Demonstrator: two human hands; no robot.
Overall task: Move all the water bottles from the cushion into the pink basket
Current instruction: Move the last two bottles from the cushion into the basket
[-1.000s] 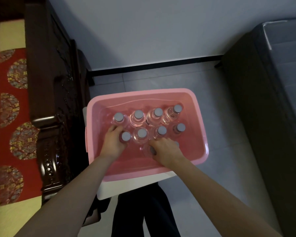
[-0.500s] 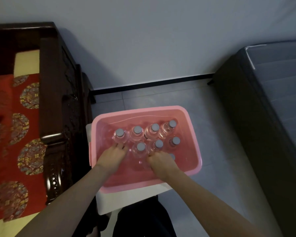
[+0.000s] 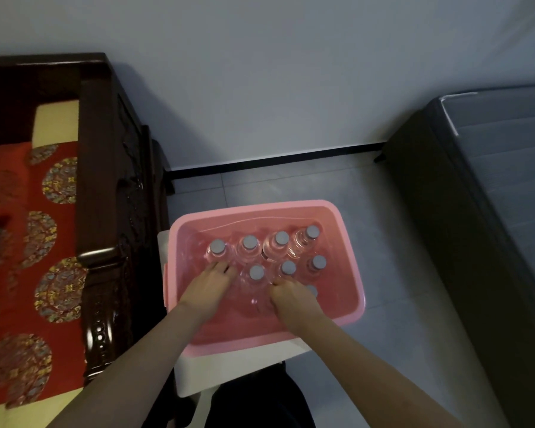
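Note:
The pink basket [image 3: 349, 242] stands in front of me on a white stand. Several clear water bottles with grey caps [image 3: 280, 237] stand upright in it in two rows. My left hand [image 3: 209, 287] is palm-down inside the basket at the front left, fingers curled over a bottle whose cap is hidden. My right hand [image 3: 291, 299] is curled over another bottle at the front right, and a grey cap [image 3: 312, 290] peeks out beside it. The red patterned cushion [image 3: 13, 242] lies at the left, with no bottle showing on its visible part.
A dark carved wooden armrest [image 3: 102, 211] separates the cushion from the basket. The white stand [image 3: 229, 366] carries the basket. A dark bed [image 3: 491, 211] runs along the right. Grey tiled floor [image 3: 291, 180] and a wall lie behind.
The view has tilted upward, so the basket sits lower in frame. My left hand has closed over the front-left bottle and now hides its cap. My right hand has barely shifted.

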